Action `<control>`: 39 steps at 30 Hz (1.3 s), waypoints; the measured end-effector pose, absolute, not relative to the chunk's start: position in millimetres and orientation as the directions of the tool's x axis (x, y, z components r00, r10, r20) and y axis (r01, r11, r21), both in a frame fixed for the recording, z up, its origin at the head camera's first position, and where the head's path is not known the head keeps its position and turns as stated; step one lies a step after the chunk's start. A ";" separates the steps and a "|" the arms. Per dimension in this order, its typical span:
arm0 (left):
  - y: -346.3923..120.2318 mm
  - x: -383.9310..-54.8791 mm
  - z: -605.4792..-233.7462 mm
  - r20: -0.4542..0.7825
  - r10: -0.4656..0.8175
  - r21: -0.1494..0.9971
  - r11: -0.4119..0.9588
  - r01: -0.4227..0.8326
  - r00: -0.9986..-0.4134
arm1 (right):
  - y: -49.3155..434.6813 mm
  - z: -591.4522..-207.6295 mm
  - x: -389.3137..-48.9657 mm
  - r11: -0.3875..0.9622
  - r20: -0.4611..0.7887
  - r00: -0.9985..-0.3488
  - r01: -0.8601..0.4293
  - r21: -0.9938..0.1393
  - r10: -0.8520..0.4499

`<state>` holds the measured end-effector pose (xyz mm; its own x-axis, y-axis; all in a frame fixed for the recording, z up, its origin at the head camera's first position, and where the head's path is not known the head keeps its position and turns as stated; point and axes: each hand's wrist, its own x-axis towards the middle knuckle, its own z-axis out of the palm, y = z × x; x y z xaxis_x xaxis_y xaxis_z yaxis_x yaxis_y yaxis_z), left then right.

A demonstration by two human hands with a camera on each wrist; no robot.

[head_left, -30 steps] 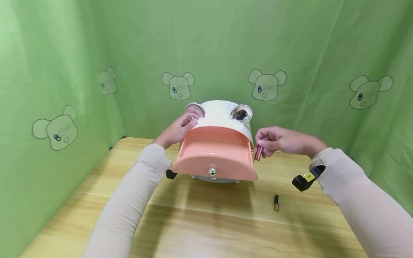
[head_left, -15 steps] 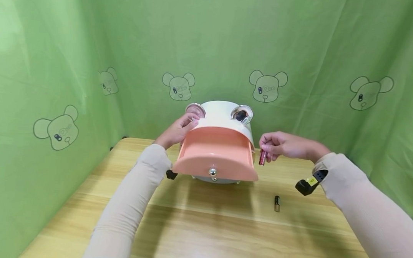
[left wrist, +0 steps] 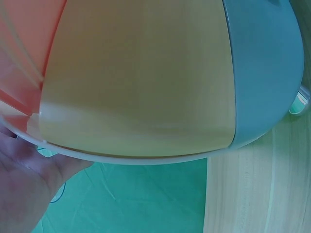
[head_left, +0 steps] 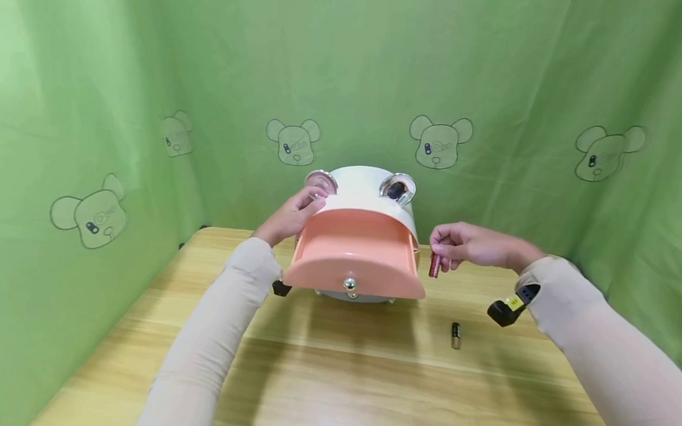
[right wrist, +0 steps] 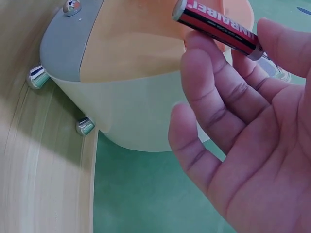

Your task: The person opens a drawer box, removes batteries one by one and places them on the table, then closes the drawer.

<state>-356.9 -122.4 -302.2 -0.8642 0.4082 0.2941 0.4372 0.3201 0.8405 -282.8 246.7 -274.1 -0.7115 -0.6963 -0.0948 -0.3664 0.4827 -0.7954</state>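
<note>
The right hand [head_left: 473, 244] has drawn a little away from the box [head_left: 360, 187] and nearer to the wearer over the last second. The red battery [head_left: 434, 266] it carries sat close against the box's right side a second ago; now a clear gap lies between them, with the table [head_left: 380, 373] behind. The right thumb and fingers pinch the battery at its upper end, so that it points down, slightly tilted. The right wrist view shows its white lettering, the other fingers bent loosely below it.

The left hand [head_left: 292, 216] has stayed at the box's upper left corner, its fingers by the left disc [head_left: 322, 179] and its thumb apart from them on the white shell. The left wrist view hides most of these fingers behind the rim, so I cannot tell whether they grip or only rest there.

The peach drawer [head_left: 315, 275] remains pulled out as before, its silver knob [head_left: 349, 283] facing the wearer. The right disc [head_left: 397, 189] stands on the other upper corner. The black battery [head_left: 455, 336] lies unmoved on the table, near the box and in front of the right hand. Green cloth [head_left: 347, 61] hangs behind and at both sides.
</note>
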 end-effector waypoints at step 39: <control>-123.2 -356.2 -302.1 0.279 0.406 0.850 0.316 0.421 -0.870 | 264.6 -316.8 -286.6 0.480 -0.134 -0.742 -0.274 -0.833 -0.657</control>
<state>-356.2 -123.2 -302.1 -0.8699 0.4065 0.2794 0.4209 0.3164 0.8501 -286.6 264.6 -316.8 -0.7423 -0.6566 -0.1338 -0.2742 0.4798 -0.8334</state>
